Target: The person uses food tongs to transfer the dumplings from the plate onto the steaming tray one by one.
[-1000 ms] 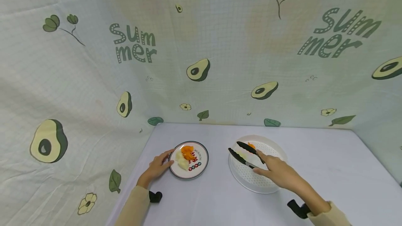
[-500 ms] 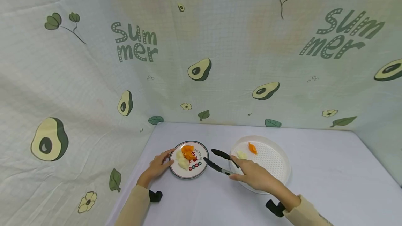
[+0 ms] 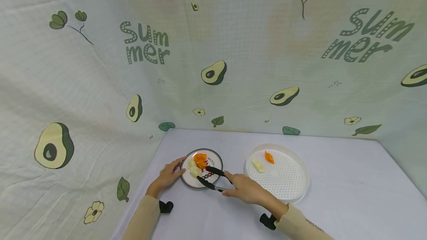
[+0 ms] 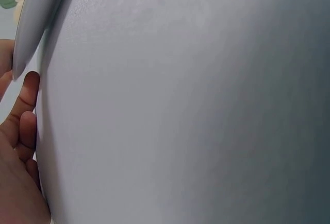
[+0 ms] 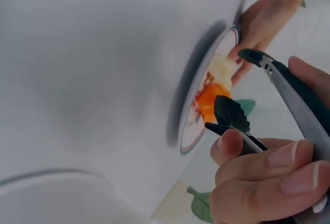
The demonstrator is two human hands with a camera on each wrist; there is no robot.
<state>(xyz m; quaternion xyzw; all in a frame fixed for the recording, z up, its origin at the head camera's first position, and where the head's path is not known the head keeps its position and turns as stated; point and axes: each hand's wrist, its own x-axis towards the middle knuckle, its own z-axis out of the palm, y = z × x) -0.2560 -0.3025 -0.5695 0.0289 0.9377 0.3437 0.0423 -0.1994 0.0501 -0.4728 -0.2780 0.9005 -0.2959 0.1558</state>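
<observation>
Head view, "Summer" backdrop (image 3: pixel 145 47), tongs (image 3: pixel 211 177) over plate (image 3: pixel 216 158)

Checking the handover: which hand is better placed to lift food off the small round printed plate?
Right: the right hand holds the black tongs open over that plate; the left hand only steadies its rim.

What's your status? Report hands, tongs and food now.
Right hand grips black tongs, tips open over small plate. Left hand touches plate rim. Two pieces lie in white tray. Nothing in the way.
</observation>
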